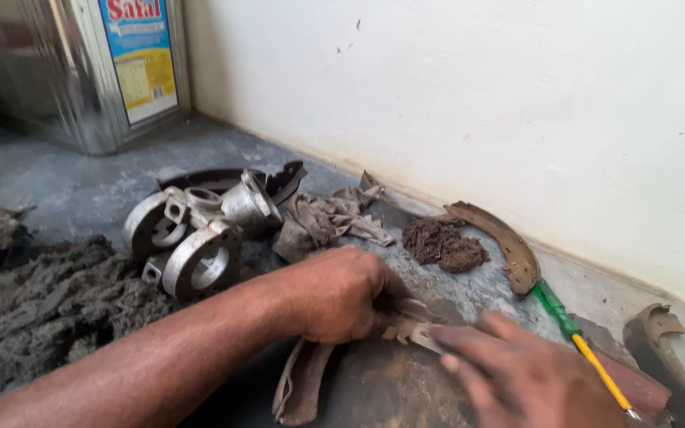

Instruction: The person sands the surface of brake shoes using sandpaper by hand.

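Hands meet over a worn brake shoe (pixel 303 388) on a grimy grey floor (pixel 65 182), hard against a white wall (pixel 477 95). Your left hand (pixel 342 295) is closed around the shoe's upper end, fingers curled tight about it, while the rest of the curved metal runs down beneath your forearm toward the lower edge of the view. Your right hand (pixel 525 376) comes in from the lower right, blurred, its fingers held close together and reaching to the same end of the shoe; whether they actually pinch it you cannot tell.

Clutter crowds the spot on every side. Just behind your left hand sits a cluster of silver metal housings (pixel 192 234), ring-shaped and dull with dust, and a crumpled dirty rag (pixel 327 220) lies against them. A small heap of brown debris (pixel 444 244) rests beyond your knuckles, beside a second brake shoe (pixel 505 242) that curves along the foot of the wall. A green-and-yellow screwdriver (pixel 584 349) lies just past your right hand, running toward the lower right. To your left spreads a broad mound of grey fibrous waste (pixel 49 305). A shiny square tin (pixel 81 71) with a printed label stands in the far corner, well apart from the work.
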